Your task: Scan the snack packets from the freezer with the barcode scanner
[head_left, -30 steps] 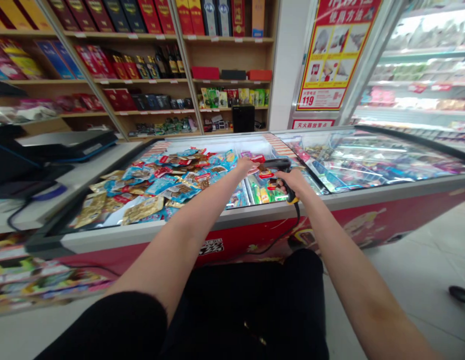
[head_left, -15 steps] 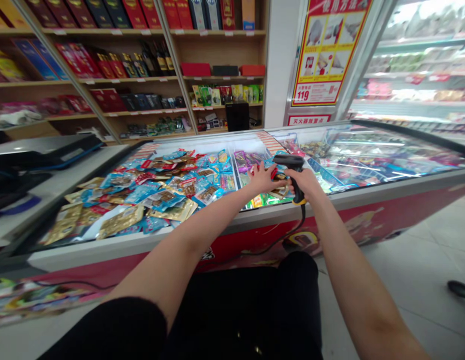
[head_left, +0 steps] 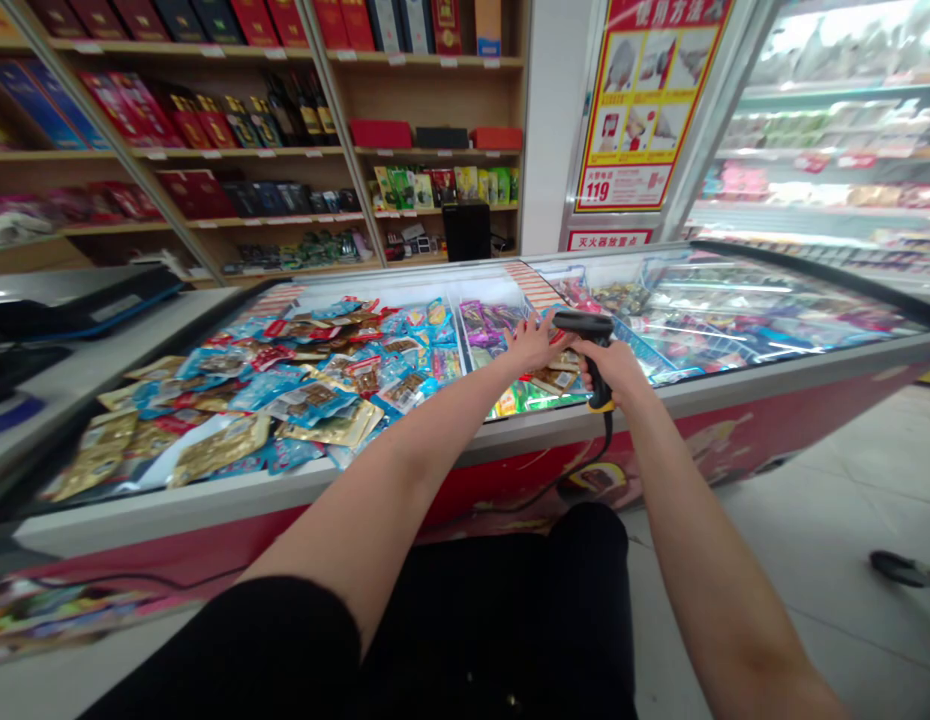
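Observation:
My right hand [head_left: 615, 368] is wrapped around the grip of a black barcode scanner [head_left: 583, 323], whose cable hangs over the freezer's front edge. Close to the scanner's head, my left hand [head_left: 534, 342] reaches out with its fingers spread. Beneath that hand are snack packets on the glass top; whether the fingertips touch any of them is hard to tell. Brown and gold packets [head_left: 556, 379] show below the two hands. To the left, a wide heap of blue, gold and red snack packets [head_left: 311, 398] covers the chest freezer [head_left: 465, 445].
Left of the freezer is a counter [head_left: 127, 335] with a dark device on it. Wooden shelves [head_left: 435, 60] with boxes and bottles line the back. A lit display fridge [head_left: 825, 150] stands at the right. A shoe [head_left: 896, 568] shows on the tiled floor.
My left hand has shifted slightly up and toward the scanner, and a red packet edge beside its fingers no longer shows. The right hand still holds the scanner. The view has turned slightly right.

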### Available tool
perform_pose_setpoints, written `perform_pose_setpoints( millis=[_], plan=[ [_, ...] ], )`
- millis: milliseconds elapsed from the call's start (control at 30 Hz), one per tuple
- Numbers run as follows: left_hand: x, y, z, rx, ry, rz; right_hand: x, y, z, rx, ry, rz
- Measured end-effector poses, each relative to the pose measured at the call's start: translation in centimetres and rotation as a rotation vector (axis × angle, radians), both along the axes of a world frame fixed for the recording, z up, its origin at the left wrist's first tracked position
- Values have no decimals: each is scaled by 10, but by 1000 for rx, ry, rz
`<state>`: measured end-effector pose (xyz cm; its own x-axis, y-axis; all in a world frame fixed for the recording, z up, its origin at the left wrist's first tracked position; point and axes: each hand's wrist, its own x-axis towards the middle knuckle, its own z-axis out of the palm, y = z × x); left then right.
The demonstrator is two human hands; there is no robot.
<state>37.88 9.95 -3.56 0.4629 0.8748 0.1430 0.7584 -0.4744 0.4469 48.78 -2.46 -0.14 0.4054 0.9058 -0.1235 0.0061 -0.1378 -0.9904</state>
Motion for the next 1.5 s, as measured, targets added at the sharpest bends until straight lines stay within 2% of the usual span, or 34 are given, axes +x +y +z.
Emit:
perform_pose_setpoints(
  millis=[233, 567, 700, 833, 1033, 1133, 1333, 1433, 1500],
  plan=[
    [-64, -3, 5, -28, 24, 111, -40, 7, -7, -11, -37, 96],
    [-186, -20, 35, -24, 227, 238, -127, 10, -9, -96, -123, 269],
    [-220, -28, 44, -26, 290, 301, -156, 11, -7, -130, -168, 327],
    [-235, -38, 43, -37, 284, 261, -177, 11, -6, -130, -202, 342],
    [-238, -47, 32, -98, 81, 323, -190, 9, -6, -97, -246, 356],
    [-237, -44, 32, -96, 39, 331, -189, 5, -1, -104, -253, 345],
    [-236, -35, 37, -136, 97, 312, -182, 1, 6, -86, -233, 331],
    [-240, -30, 39, -155, -22, 338, -178, 0, 7, -82, -221, 317],
    [-244, -25, 38, -165, -182, 385, -176, 1, 7, -75, -221, 315]
  ],
)
